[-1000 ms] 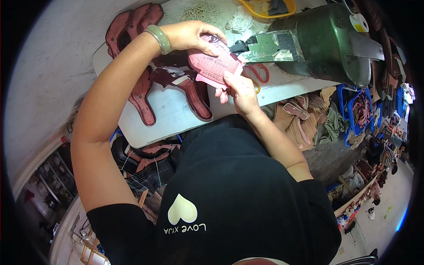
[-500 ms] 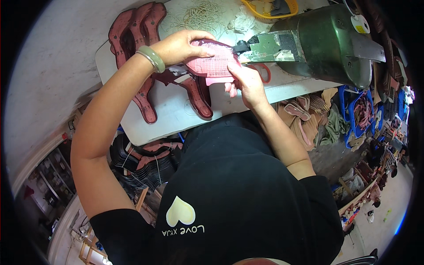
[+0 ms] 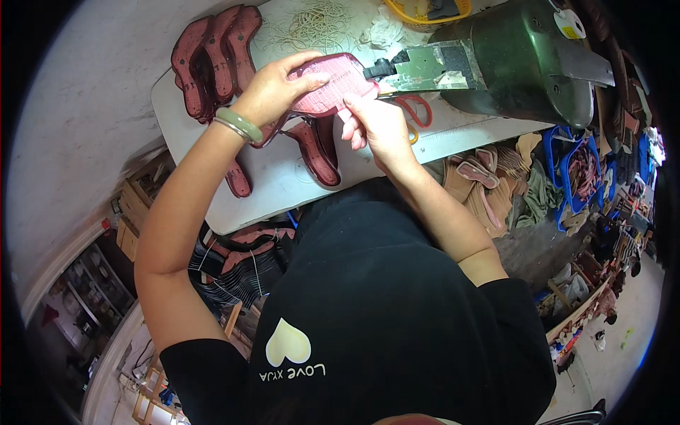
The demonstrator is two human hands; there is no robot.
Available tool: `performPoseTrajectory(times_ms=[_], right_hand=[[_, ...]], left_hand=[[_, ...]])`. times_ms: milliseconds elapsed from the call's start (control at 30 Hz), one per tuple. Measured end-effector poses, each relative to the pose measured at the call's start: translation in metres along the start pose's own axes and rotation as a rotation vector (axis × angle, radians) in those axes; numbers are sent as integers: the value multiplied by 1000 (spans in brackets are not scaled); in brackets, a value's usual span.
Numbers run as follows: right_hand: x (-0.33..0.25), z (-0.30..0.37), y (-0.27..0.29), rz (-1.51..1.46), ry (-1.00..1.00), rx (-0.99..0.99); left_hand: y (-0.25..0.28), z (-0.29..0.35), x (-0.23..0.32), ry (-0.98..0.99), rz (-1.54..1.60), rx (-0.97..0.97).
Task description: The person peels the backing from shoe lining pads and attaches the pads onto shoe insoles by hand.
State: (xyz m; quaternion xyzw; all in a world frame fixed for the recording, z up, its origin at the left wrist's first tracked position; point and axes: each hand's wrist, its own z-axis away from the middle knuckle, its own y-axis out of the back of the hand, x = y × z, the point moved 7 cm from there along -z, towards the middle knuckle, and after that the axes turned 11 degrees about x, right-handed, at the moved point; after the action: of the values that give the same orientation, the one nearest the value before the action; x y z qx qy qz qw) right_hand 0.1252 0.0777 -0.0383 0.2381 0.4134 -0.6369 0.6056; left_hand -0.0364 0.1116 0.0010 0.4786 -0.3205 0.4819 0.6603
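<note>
Both hands are on a pink-lined, dark-red-edged shoe upper piece [image 3: 324, 95], held at the small black foot [image 3: 380, 69] of a green sewing-type machine [image 3: 520, 64]. My left hand [image 3: 275, 88] is closed on its left part, thumb on the pink lining and fingers around the far edge. At the right edge my right hand [image 3: 382, 131] pinches with thumb and fingers curled, next to a small pink flap [image 3: 370, 92]. What lies beneath that pinch is hidden. Several similar curved dark red pieces [image 3: 195, 64] lie overlapped on the white table, left of my left hand.
Red-handled scissors [image 3: 423, 108] lie beside my right hand. Pale tangled cords [image 3: 315, 30], crumpled white paper [image 3: 381, 33] and a yellow basket [image 3: 431, 21] sit at the back. Stacked tan pieces [image 3: 489, 202] and blue baskets [image 3: 567, 177] stand at the right; tied bundles [image 3: 244, 273] sit below the table.
The upper piece has turned and shifted slightly left at the machine's foot. My right hand has moved a little left and nearer, uncovering more of the scissors. My left forearm has swung inward.
</note>
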Motion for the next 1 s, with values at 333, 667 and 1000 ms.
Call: performPoseTrajectory(times_ms=[333, 667, 1000], right_hand=[[-9, -3, 12, 96, 47, -13], [-12, 13, 31, 372, 521, -23], [11, 9, 33, 283, 316, -39]], left_hand=[[-7, 28, -25, -20, 30, 343], [-44, 53, -29, -100, 198, 549], [-44, 45, -24, -75, 205, 699]])
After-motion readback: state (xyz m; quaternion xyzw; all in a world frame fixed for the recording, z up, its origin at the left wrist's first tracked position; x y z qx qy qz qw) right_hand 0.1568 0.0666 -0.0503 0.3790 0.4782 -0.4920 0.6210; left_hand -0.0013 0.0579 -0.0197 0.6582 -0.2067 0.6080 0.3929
